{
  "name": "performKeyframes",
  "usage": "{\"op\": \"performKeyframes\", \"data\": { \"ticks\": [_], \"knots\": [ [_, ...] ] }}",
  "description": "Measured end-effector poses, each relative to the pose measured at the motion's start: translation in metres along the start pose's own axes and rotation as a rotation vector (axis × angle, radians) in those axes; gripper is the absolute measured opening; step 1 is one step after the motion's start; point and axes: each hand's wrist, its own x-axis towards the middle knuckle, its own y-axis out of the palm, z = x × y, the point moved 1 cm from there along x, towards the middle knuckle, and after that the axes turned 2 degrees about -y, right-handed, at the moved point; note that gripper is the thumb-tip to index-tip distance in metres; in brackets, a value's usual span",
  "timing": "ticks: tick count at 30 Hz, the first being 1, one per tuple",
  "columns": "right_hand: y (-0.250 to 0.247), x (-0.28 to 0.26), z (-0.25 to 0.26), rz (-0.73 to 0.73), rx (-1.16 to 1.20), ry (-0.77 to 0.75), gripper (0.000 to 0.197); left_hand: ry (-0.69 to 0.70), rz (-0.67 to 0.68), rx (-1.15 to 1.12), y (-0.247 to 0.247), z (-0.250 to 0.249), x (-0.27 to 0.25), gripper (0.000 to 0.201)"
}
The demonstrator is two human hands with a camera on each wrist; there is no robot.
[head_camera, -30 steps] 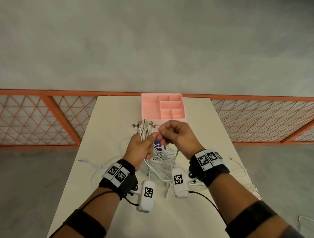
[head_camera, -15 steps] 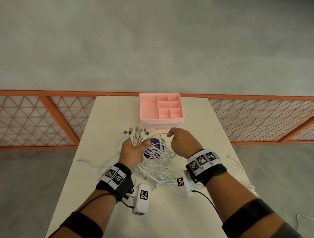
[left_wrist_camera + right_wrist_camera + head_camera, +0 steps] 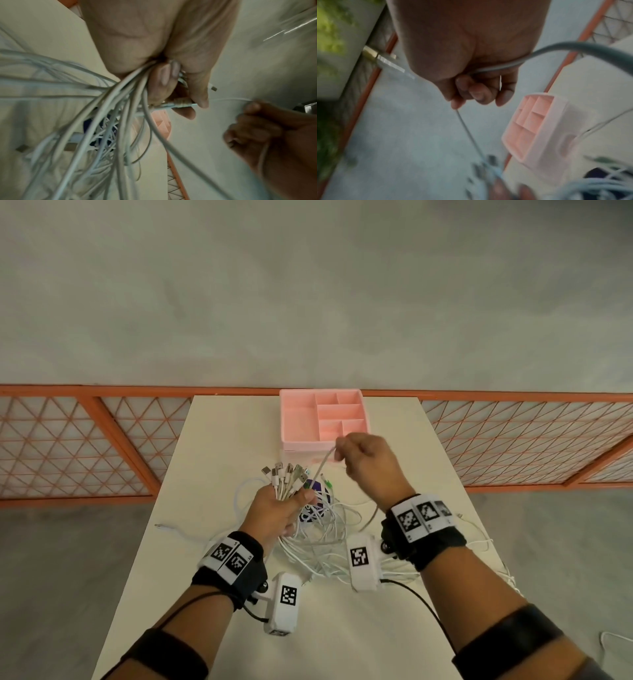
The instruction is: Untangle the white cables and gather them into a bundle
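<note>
A fan of thin white charging cables (image 3: 286,479) is clenched in the left hand (image 3: 277,513), their metal-tipped plug ends standing up above the fist, while the free lengths spill down into a loose tangle (image 3: 325,546) lying on the pale cream counter (image 3: 205,474). A single white cable strand (image 3: 322,465) is pinched between thumb and fingers of the right hand (image 3: 368,465), raised just in front of the pink plastic compartment tray (image 3: 298,419); the strand runs slanting down toward the plugs held in the left fist. In the right wrist view the same strand is seen passing through the curled fingers (image 3: 477,92) and out across the palm. A dark purple object (image 3: 313,491) lies under the tangle; what it is cannot be told. Judged from this, one cable is being drawn free of the knot. If the strand is pulled hard while it is looped through the others, the knot could be tightened rather than loosened, and the pile, the purple object with it, could be dragged across the counter. The gathered plugs could also be worked out of the left fist if that grip is slackened under the pull. Loose ends near the right counter edge could be drawn over it.
</note>
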Motion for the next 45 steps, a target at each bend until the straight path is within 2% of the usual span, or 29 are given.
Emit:
{"op": "performKeyframes", "data": {
  "ticks": [2,4,5,8,9,11,14,17,20,23,25,27,28,31,32,34,36,41,45],
  "knots": [
    [-0.009,0.007,0.012,-0.149,0.224,-0.017,0.037,0.004,0.040,0.004,0.001,0.000,-0.003,0.067],
    [-0.015,0.011,0.027,-0.227,0.361,-0.057,0.036,0.007,0.052,0.025,0.003,-0.001,-0.003,0.084],
    [-0.017,0.011,0.034,-0.247,0.408,-0.083,0.035,0.007,0.054,0.028,0.005,-0.002,-0.001,0.082],
    [-0.017,0.011,0.045,-0.282,0.487,-0.147,0.036,0.001,0.051,0.022,0.007,-0.007,0.002,0.036],
    [-0.017,0.011,0.046,-0.292,0.506,-0.156,0.037,0.003,0.049,0.030,0.006,-0.008,0.003,0.028],
    [-0.019,0.012,0.048,-0.322,0.566,-0.160,0.037,0.046,0.096,0.064,0.005,-0.010,0.000,0.027],
    [-0.023,0.013,0.047,-0.356,0.618,-0.159,0.035,0.100,0.169,0.149,0.005,-0.010,-0.003,0.038],
    [-0.028,0.016,0.041,-0.373,0.586,-0.134,0.035,0.094,0.185,0.209,0.004,-0.008,-0.002,0.032],
    [-0.040,0.023,0.019,-0.411,0.358,-0.011,0.037,0.063,0.095,0.183,-0.004,-0.002,0.003,0.015],
    [-0.056,0.027,-0.012,-0.372,-0.083,0.135,0.031,0.062,-0.020,0.125,-0.013,0.002,0.009,0.010],
    [-0.058,0.021,-0.026,-0.240,-0.409,0.256,0.023,0.075,-0.047,0.115,-0.014,0.003,0.010,0.010],
    [-0.048,0.010,-0.036,-0.070,-0.764,0.315,0.042,0.083,-0.045,0.129,-0.011,0.002,0.011,0.010],
    [-0.040,0.003,-0.038,-0.013,-0.837,0.275,0.046,0.084,-0.040,0.142,-0.009,0.002,0.012,0.009],
    [-0.013,-0.008,-0.039,0.119,-0.697,-0.019,0.037,0.104,-0.029,0.198,-0.001,0.001,0.016,0.011],
    [-0.004,-0.011,-0.038,0.185,-0.636,-0.062,0.033,0.112,-0.026,0.215,0.002,0.001,0.017,0.012],
    [0.012,-0.016,-0.036,0.289,-0.594,-0.063,0.026,0.133,-0.026,0.231,0.005,-0.002,0.017,0.014],
    [0.019,-0.018,-0.035,0.322,-0.569,-0.055,0.023,0.151,-0.032,0.224,0.007,-0.003,0.017,0.011],
    [0.015,-0.017,-0.021,0.262,-0.241,-0.063,0.021,0.170,-0.023,0.243,-0.001,0.000,0.015,0.013],
    [0.003,-0.006,0.010,0.009,0.100,-0.079,0.024,0.120,-0.079,0.325,-0.013,0.016,0.017,0.012]
  ]
}}
